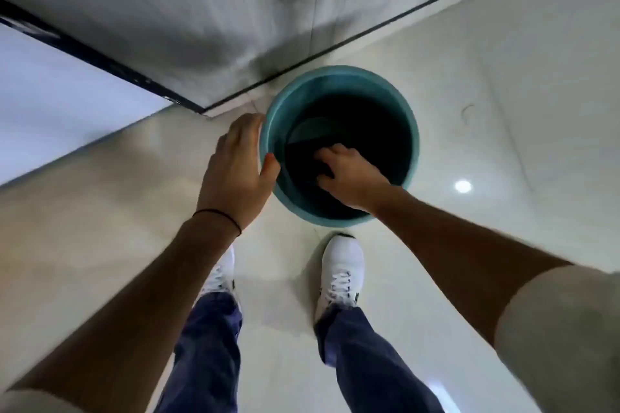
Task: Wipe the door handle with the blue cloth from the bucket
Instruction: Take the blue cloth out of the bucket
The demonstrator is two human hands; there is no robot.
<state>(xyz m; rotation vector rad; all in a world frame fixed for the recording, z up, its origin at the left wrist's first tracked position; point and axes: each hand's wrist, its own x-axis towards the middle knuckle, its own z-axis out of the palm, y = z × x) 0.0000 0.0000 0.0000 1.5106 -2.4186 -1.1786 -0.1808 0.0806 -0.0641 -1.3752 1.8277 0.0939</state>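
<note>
A teal bucket [396, 104] stands on the pale tiled floor in front of my feet. My left hand [236, 164] grips its left rim, thumb inside and fingers outside. My right hand [352, 174] reaches down into the bucket, fingers curled around a dark cloth [303, 161] that lies in the shadowed bottom. The cloth is dark and its colour is hard to tell. The door handle is not in view.
A grey wall [201, 10] with a dark skirting line runs behind the bucket. A dark door frame edge [100, 60] and a bright opening lie at the left. My two white shoes [342, 268] stand just short of the bucket.
</note>
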